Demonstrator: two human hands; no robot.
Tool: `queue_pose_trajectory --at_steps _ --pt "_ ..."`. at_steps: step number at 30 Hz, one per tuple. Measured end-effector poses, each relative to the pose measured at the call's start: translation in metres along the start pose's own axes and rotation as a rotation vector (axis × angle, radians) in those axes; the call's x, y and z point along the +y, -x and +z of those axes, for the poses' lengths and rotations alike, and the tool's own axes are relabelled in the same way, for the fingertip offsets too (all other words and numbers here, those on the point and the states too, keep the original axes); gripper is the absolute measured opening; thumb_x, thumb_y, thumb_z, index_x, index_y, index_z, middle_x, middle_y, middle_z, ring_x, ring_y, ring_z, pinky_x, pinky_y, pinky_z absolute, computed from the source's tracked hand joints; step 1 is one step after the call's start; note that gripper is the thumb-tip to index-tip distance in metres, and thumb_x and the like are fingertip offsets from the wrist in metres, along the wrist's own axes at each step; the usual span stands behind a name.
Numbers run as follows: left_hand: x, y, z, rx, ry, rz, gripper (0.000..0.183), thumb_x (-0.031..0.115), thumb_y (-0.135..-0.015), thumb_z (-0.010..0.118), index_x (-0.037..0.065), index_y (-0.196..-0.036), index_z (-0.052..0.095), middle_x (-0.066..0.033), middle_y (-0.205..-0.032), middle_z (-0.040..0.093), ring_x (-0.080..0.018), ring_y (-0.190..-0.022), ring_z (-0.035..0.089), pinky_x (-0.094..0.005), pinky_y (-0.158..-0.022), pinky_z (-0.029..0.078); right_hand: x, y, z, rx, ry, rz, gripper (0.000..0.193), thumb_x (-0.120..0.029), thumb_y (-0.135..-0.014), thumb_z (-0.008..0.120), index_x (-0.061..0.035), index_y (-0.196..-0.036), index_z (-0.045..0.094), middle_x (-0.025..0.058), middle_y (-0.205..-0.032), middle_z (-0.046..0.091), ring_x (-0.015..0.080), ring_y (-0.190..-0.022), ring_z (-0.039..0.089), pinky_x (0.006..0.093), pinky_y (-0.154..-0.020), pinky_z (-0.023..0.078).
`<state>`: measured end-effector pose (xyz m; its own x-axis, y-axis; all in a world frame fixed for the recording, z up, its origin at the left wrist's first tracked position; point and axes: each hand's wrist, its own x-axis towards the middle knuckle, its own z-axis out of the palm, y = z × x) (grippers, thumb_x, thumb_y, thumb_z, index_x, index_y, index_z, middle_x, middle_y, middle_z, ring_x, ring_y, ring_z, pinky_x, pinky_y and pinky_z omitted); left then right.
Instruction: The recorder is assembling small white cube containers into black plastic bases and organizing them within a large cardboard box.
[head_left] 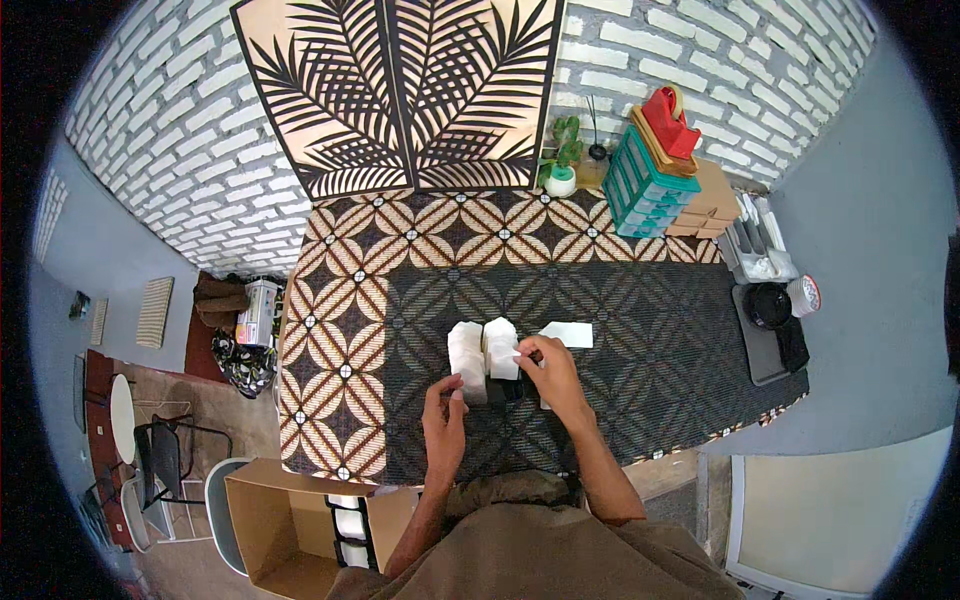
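Note:
Two side-by-side rows of small white packets, a left row and a right row, stand on the table close in front of me. They seem to sit in a black tray, mostly hidden under them. At the near left corner is my left hand, its fingers loosely curved and apart, fingertips by the left row. My right hand pinches a white packet at the near end of the right row. A flat white card lies beyond the right hand.
A dark mat covers much of the patterned tablecloth. Teal drawers with a red tape dispenser stand at the back right. A grey tray holds a black bowl. An open cardboard box sits lower left.

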<state>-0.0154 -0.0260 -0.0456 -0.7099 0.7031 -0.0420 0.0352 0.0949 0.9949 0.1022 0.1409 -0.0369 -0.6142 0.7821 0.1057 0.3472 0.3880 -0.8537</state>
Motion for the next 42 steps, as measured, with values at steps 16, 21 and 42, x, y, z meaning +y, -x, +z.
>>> queue_pose_trajectory --at_steps 16,21,42 --pt "0.008 -0.003 0.011 -0.055 0.014 0.004 0.026 0.008 -0.097 0.048 0.0 -0.121 0.054 -0.0071 -0.11 0.06 -0.0116 -0.077 0.053 -0.0281 -0.071 0.046 -0.005 0.011 0.022 0.038 0.389 -0.215 0.06 -0.013 -0.082 0.071 -0.0124 -0.138 0.049 0.017 -0.144 0.036 0.0368 -0.125 0.039 0.045 -0.101 0.037" --pt "0.007 -0.003 0.014 -0.052 0.006 0.008 0.025 0.007 -0.096 0.048 0.0 -0.12 0.055 -0.0068 -0.105 0.062 -0.0118 -0.077 0.054 -0.027 -0.071 0.045 -0.017 0.01 0.018 0.134 0.306 -0.181 0.051 -0.015 -0.083 0.071 -0.0095 -0.131 0.055 0.0179 -0.144 0.037 0.0385 -0.126 0.039 0.0466 -0.103 0.035" --pt "0.01 0.008 0.052 -0.407 0.05 -0.03 0.025 0.008 -0.096 0.053 0.001 -0.12 0.056 -0.0067 -0.105 0.062 -0.0124 -0.083 0.057 -0.028 -0.075 0.048 0.046 0.076 -0.024 0.261 0.13 0.364 0.024 -0.012 -0.082 0.072 -0.0044 -0.098 0.055 0.0091 -0.078 0.059 0.0222 -0.069 0.056 0.0361 -0.064 0.045"
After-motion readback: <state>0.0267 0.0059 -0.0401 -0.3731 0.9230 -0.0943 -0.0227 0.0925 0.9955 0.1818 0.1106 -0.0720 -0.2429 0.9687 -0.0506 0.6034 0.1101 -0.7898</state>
